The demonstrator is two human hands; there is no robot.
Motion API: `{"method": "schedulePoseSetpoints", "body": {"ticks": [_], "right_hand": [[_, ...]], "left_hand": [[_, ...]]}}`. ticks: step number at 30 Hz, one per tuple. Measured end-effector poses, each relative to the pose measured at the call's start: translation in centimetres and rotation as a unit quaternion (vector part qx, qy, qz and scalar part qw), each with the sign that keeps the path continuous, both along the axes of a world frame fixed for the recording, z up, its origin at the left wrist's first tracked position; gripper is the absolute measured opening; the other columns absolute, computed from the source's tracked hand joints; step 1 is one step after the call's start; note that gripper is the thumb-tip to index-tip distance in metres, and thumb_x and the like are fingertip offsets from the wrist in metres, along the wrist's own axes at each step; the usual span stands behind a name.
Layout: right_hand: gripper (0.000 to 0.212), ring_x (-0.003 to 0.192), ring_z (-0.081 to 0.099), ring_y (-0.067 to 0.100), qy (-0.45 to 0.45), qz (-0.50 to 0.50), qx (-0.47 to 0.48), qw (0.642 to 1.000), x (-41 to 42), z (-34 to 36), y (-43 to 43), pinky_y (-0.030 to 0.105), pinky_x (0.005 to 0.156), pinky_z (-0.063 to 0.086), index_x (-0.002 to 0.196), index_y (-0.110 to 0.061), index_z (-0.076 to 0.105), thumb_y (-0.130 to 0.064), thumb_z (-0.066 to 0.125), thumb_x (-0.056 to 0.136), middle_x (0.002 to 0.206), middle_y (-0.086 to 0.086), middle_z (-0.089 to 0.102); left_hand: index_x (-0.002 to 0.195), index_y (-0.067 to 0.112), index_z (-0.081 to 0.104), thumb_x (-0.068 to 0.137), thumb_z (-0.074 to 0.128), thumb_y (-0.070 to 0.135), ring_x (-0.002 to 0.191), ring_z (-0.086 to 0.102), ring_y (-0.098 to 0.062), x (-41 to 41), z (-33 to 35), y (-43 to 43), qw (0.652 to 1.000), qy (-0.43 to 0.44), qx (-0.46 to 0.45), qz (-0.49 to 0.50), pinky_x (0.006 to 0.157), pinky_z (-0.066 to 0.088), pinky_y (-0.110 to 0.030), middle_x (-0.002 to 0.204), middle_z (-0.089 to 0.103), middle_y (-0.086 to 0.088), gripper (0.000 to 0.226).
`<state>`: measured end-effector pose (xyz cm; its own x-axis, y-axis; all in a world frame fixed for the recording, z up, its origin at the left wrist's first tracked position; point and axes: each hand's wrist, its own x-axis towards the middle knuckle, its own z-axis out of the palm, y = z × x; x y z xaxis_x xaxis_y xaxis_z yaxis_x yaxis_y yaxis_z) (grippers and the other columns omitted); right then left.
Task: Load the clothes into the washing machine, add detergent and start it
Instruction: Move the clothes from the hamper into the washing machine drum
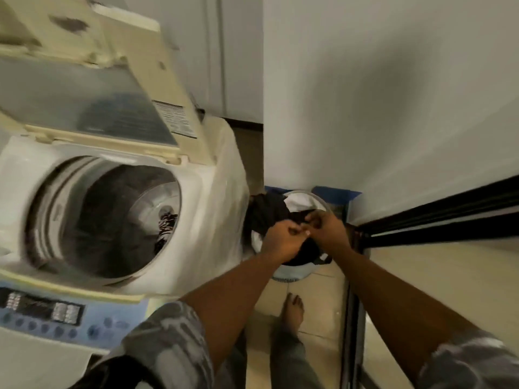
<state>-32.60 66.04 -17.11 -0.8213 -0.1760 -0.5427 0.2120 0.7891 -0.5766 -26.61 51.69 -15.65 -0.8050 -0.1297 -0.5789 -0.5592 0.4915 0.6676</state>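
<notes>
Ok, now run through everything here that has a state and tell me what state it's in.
Lid: raised, open.
Drum: uncovered, one striped garment at the bottom.
Basket: on the floor, holding clothes.
Left hand: gripping dark cloth in the basket.
Right hand: gripping the same dark cloth.
Panel: too blurred to tell if on.

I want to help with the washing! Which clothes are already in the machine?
Only the dark striped piece down in the drum. The black garment, gripped by the left hand and right hand, and the white cloth are in the basket.
</notes>
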Motion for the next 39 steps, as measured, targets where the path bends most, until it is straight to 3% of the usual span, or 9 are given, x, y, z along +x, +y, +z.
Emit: {"method": "schedulePoseSetpoints", "body": {"ticks": [8, 11, 15, 18, 20, 23, 28, 33, 39], "right_hand": [[0.075, 0.139, 0.051, 0.030, -0.136, 0.171, 0.112, 0.969, 0.3, -16.8, 1.4, 0.043, 0.116, 0.045, 0.153, -0.016, 0.045, -0.042, 0.077, 0.090, 0.151, 0.010, 0.051], [0.087, 0.148, 0.038, 0.036, -0.121, 0.193, 0.133, 0.965, -0.4, -22.0, 0.7, 0.051, 0.120, 0.039, 0.158, -0.022, 0.035, -0.046, 0.079, 0.087, 0.164, 0.012, 0.033], [0.120, 0.155, 0.022, 0.045, -0.138, 0.148, 0.114, 0.973, -0.1, -26.8, 0.1, 0.057, 0.123, 0.032, 0.166, -0.031, -0.006, -0.054, 0.079, 0.084, 0.173, 0.017, 0.003], [0.128, 0.149, 0.033, 0.044, -0.132, 0.141, 0.115, 0.974, 0.3, -29.7, -0.5, 0.058, 0.120, 0.035, 0.163, -0.026, -0.020, -0.060, 0.074, 0.084, 0.169, 0.013, 0.024], [0.123, 0.144, 0.038, 0.041, -0.125, 0.154, 0.143, 0.970, 0.6, -31.1, -0.8, 0.057, 0.116, 0.036, 0.161, -0.025, -0.024, -0.063, 0.066, 0.087, 0.159, 0.011, 0.042], [0.112, 0.137, 0.047, 0.040, -0.118, 0.170, 0.164, 0.965, 0.7, -33.0, -1.0, 0.054, 0.113, 0.042, 0.165, -0.023, -0.010, -0.064, 0.062, 0.089, 0.148, 0.012, 0.055], [0.043, 0.107, 0.069, 0.031, -0.105, 0.244, 0.076, 0.961, 1.3, -33.3, -1.4, 0.048, 0.094, 0.056, 0.129, -0.021, 0.066, -0.050, 0.059, 0.099, 0.118, 0.007, 0.073], [0.037, 0.103, 0.064, 0.024, 0.033, 0.282, 0.011, 0.959, 2.0, -29.4, -0.8, 0.042, 0.091, 0.054, 0.111, -0.022, 0.072, -0.051, 0.073, 0.087, 0.110, 0.002, 0.069], [0.073, 0.125, 0.056, 0.023, 0.063, 0.171, -0.044, 0.982, 0.7, -21.5, 1.0, 0.045, 0.108, 0.048, 0.133, -0.025, 0.063, -0.067, 0.079, 0.075, 0.136, 0.002, 0.057]], "left_hand": [[0.119, -0.003, 0.064, 0.106, 0.049, 0.000, 0.106, 0.063, -0.027, 0.9, -17.9, -0.7, 0.980, -0.185, 0.018, 0.067, 0.088, 0.049, -0.024, 0.118, 0.063, -0.013, 0.020], [0.147, 0.003, 0.054, 0.106, 0.049, 0.004, 0.134, 0.058, -0.032, -0.4, -21.9, -0.8, 0.978, -0.185, 0.016, 0.095, 0.107, 0.049, -0.030, 0.145, 0.059, -0.016, 0.042], [0.163, 0.014, 0.031, 0.110, 0.046, 0.013, 0.143, 0.049, -0.041, -1.6, -25.9, 1.4, 0.957, -0.188, 0.128, 0.180, 0.114, 0.048, -0.046, 0.158, 0.046, -0.021, 0.055], [0.165, 0.016, 0.024, 0.112, 0.041, 0.033, 0.151, 0.037, -0.040, -2.1, -28.4, 2.9, 0.897, -0.201, 0.230, 0.318, 0.124, 0.035, -0.048, 0.164, 0.037, -0.021, 0.058], [0.167, 0.021, 0.015, 0.110, 0.048, 0.021, 0.153, 0.034, -0.039, -2.0, -30.3, 3.2, 0.889, -0.205, 0.240, 0.331, 0.126, 0.031, -0.052, 0.167, 0.030, -0.017, 0.066], [0.168, 0.025, 0.010, 0.104, 0.059, 0.010, 0.149, 0.040, -0.040, -1.9, -32.5, 3.0, 0.881, -0.192, 0.222, 0.372, 0.122, 0.037, -0.057, 0.164, 0.038, -0.017, 0.082], [0.159, 0.017, 0.040, 0.086, 0.083, 0.044, 0.140, 0.052, -0.036, -1.9, -33.2, 2.4, 0.901, -0.192, 0.147, 0.361, 0.117, 0.046, -0.052, 0.154, 0.054, -0.011, 0.089], [0.138, 0.010, 0.064, 0.087, 0.081, 0.025, 0.124, 0.065, -0.037, -2.0, -30.2, 1.5, 0.901, -0.155, 0.082, 0.397, 0.107, 0.054, -0.050, 0.132, 0.070, -0.015, 0.055], [0.137, 0.012, 0.065, 0.089, 0.063, 0.002, 0.122, 0.064, -0.034, -2.5, -20.5, 1.3, 0.923, -0.043, 0.041, 0.380, 0.107, 0.052, -0.043, 0.128, 0.069, -0.012, 0.048]]}}
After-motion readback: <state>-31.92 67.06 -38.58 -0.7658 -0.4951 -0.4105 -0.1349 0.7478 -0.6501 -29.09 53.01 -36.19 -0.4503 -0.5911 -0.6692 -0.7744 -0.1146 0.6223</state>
